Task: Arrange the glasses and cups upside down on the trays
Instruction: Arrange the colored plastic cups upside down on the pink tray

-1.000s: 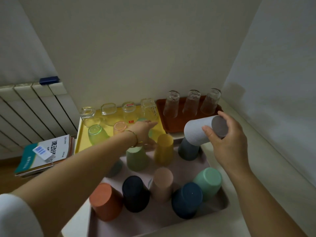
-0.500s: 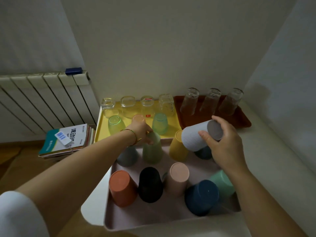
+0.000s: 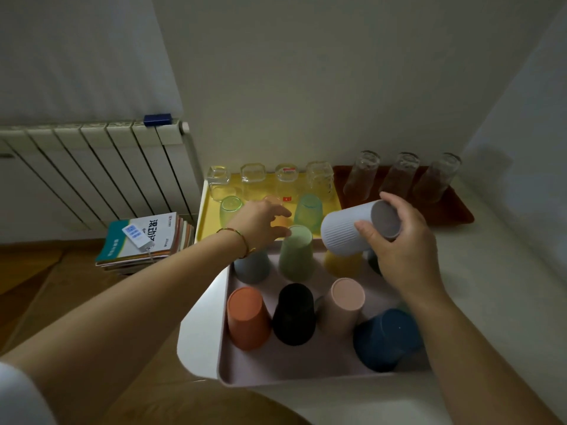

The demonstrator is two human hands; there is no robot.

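Note:
My right hand [image 3: 402,240] grips a pale grey ribbed cup [image 3: 346,231], tipped on its side above the back of the lilac tray [image 3: 225,332]. Several coloured cups stand upside down on that tray, among them orange [image 3: 245,317], black [image 3: 294,314], pink [image 3: 340,305], dark blue [image 3: 386,338] and sage green [image 3: 296,253]. My left hand [image 3: 260,222] hovers over the front of the yellow tray [image 3: 202,216], fingers loose, beside a small orange glass [image 3: 280,223] and a teal glass [image 3: 308,210]. Several clear glasses line the yellow tray's back. Three tall glasses [image 3: 399,176] stand inverted on the brown tray [image 3: 457,210].
The trays sit on a white table [image 3: 497,302] set in a corner, with walls behind and to the right. Left of the table are a radiator [image 3: 92,167] and a stack of books [image 3: 144,237] on the wooden floor.
My left hand has drawn back from the teal glass toward the sage green cup. My right hand still holds the grey cup, now lower over the yellow cup. The camera view shifted.

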